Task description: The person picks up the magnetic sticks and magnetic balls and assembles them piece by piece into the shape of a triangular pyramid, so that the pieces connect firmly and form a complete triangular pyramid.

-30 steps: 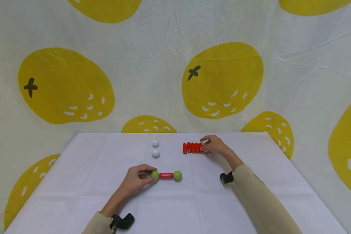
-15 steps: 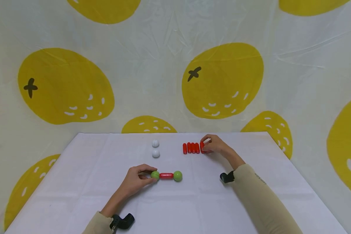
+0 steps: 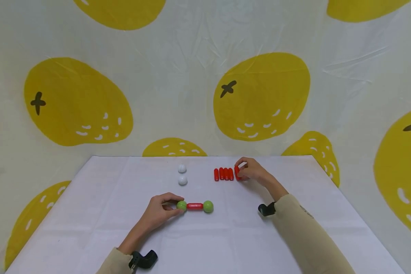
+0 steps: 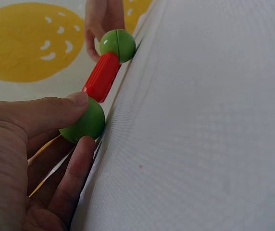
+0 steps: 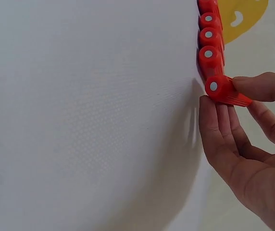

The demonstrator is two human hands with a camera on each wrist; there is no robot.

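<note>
white table [image 3: 89,213]: right hand [image 3: 255,171] pinches upright-tilted red rod [image 3: 237,172].

Two bare hands, the left hand [image 3: 158,213] and right hand [image 3: 253,170], emerged from long beige sleeves [image 3: 305,236]. A small black device [image 3: 144,259], possibly a camera mount, was strapped at each wrist.

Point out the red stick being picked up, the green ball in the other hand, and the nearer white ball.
red stick [image 5: 222,90], right wrist view, on its ribbed side.
green ball [image 4: 85,123], left wrist view, on its rounded front.
nearer white ball [image 3: 182,180], head view, on its top.
</note>
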